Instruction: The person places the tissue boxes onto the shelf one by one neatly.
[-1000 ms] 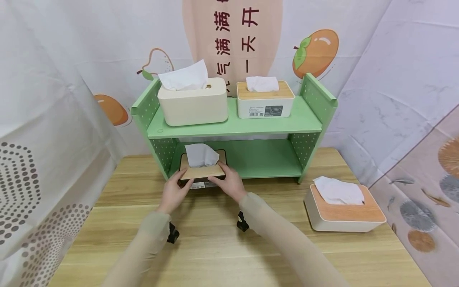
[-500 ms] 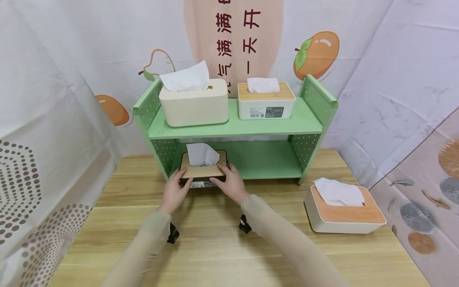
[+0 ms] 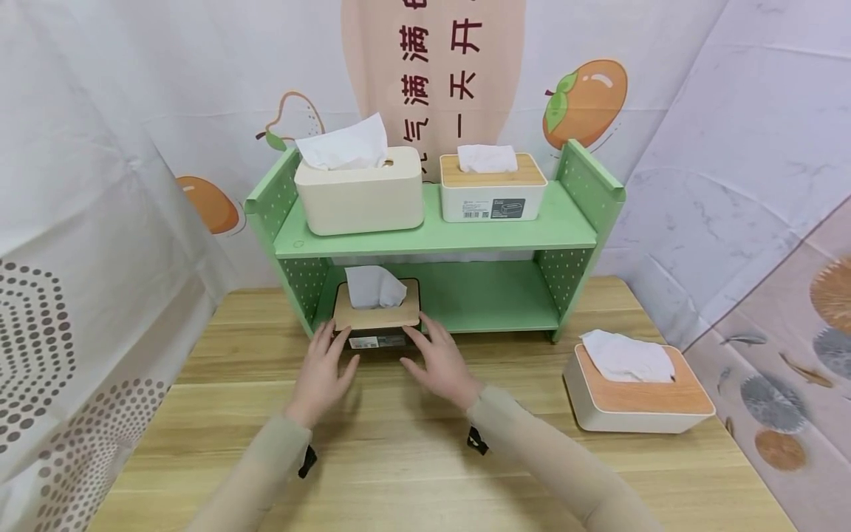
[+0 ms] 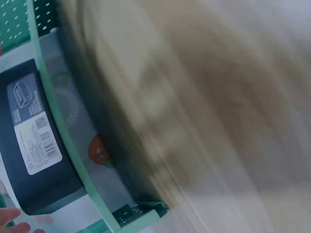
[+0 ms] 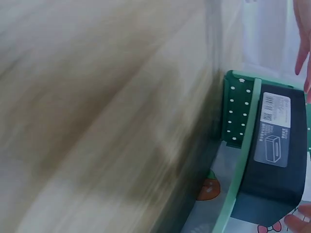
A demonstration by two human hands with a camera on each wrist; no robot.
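Observation:
A black tissue box with a light wooden lid and a white tissue sticking out stands at the left end of the lower shelf. Its front label shows in the left wrist view and the right wrist view. At its front left corner is my left hand, fingers spread and holding nothing. My right hand is by the front right corner, its fingers also loose and spread. Whether any fingertip still touches the box I cannot tell. Fingers of the left hand and fingers of the right appear at the wrist views' edges.
The green two-tier shelf carries a cream tissue box and a white tissue box with a wooden lid on top. Another wooden-lidded tissue box sits on the wooden table at right. A printed curtain hangs behind.
Both hands have let go of the black tissue box and drawn back slightly towards me, fingers spreading. The box stays in place on the lower shelf.

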